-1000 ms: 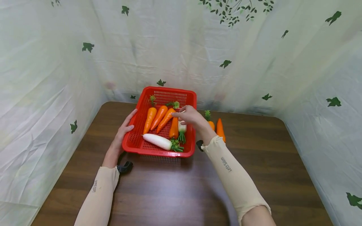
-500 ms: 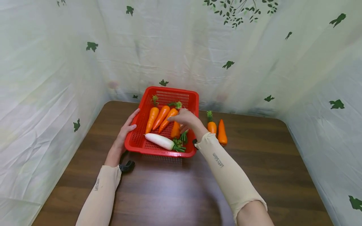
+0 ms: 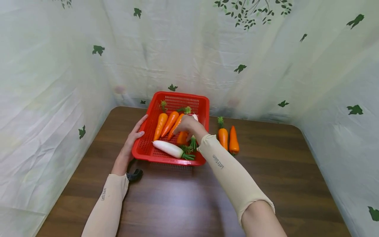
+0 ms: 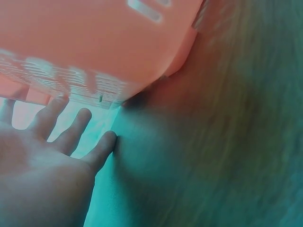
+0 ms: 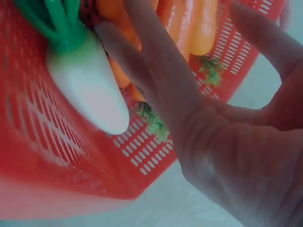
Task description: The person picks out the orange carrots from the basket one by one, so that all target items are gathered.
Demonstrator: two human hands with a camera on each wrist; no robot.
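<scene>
A red plastic basket (image 3: 170, 160) with slotted walls holds several orange carrots (image 3: 161, 126) and a long white radish (image 3: 168, 147) with green stems. My left hand (image 3: 131, 141) rests against the basket's left side, its thumb at the rim. Its fingers are spread and straight outside the wall in the left wrist view. My right hand (image 3: 191, 125) reaches inside, over the carrots at the right, with fingers extended and thumb apart. Beneath it lies a carrot (image 3: 182, 138), partly hidden. Beside those fingers is a short white radish (image 5: 90, 87) in the right wrist view.
Right of the basket, two more carrots lie on the brown wooden table (image 3: 281, 164): one with a leafy top (image 3: 223, 138), one pointed away (image 3: 234, 141). A pale curtain (image 3: 189, 49) with green leaf prints hangs behind the table and along both sides.
My right hand has moved from above the short radish leftward and lower, over the carrot beside it. The left hand stays at the basket's side, and the vegetables keep their places.
</scene>
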